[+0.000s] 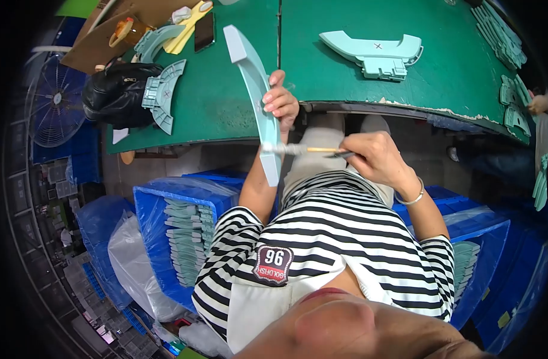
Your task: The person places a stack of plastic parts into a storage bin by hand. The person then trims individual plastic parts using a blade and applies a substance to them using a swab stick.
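Note:
My left hand (pixel 280 105) grips a long curved pale-green plastic part (pixel 256 99) around its middle, holding it up over the table's front edge. My right hand (pixel 375 157) is closed around a thin stick-like tool (pixel 322 149) with a yellowish shaft and a blurred whitish wrapped end. That end meets the lower portion of the plastic part, or lies just in front of it; I cannot tell which. A dark piece shows by my right fingertips. On the green table (pixel 322 84) lies another pale-green part (pixel 378 51) marked with a small cross.
Left on the table are a black bag (pixel 121 93), a marked green part (pixel 165 96) and a phone (pixel 205 31). Stacked green parts (pixel 500 36) lie at right, near another person's hand (pixel 538 105). Blue bins (pixel 151 239) of parts flank me; a fan (pixel 57 99) stands left.

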Demonstrator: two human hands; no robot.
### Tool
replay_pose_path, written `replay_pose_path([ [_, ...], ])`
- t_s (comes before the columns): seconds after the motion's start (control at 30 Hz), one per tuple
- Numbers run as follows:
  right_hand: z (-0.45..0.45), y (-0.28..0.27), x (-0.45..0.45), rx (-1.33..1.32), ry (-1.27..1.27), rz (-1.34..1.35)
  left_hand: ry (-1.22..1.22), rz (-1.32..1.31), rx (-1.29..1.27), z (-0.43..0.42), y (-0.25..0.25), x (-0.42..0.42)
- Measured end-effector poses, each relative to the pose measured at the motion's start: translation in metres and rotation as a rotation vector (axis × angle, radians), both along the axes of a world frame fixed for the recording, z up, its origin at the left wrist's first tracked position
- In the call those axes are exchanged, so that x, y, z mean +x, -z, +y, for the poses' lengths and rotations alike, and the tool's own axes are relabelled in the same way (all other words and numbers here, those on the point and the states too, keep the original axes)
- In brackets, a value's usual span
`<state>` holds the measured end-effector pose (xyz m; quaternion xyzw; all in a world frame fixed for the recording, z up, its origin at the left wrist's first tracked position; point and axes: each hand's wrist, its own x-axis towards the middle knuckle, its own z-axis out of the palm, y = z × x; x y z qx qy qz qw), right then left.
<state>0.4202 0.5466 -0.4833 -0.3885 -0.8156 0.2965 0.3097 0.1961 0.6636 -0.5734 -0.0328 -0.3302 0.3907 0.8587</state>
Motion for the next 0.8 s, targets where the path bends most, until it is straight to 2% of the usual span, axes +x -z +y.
replay_pose_path([
  [0.1, 0.001, -0.003, 0.005, -0.054, 0.001, 0.110, 0.062, -0.115, -0.148, -0.009, -0.011, 0.007],
  [0.27, 0.009, -0.002, 0.007, -0.080, 0.171, 0.256, 0.133, -0.346, -0.042, -0.014, -0.020, 0.028],
  [0.5, 0.012, -0.003, 0.006, -0.040, 0.271, 0.273, 0.025, -0.301, 0.003, -0.020, -0.032, 0.030],
  [0.8, 0.019, -0.001, 0.005, -0.011, 0.334, 0.266, 0.117, -0.371, -0.020, -0.019, -0.030, 0.030],
])
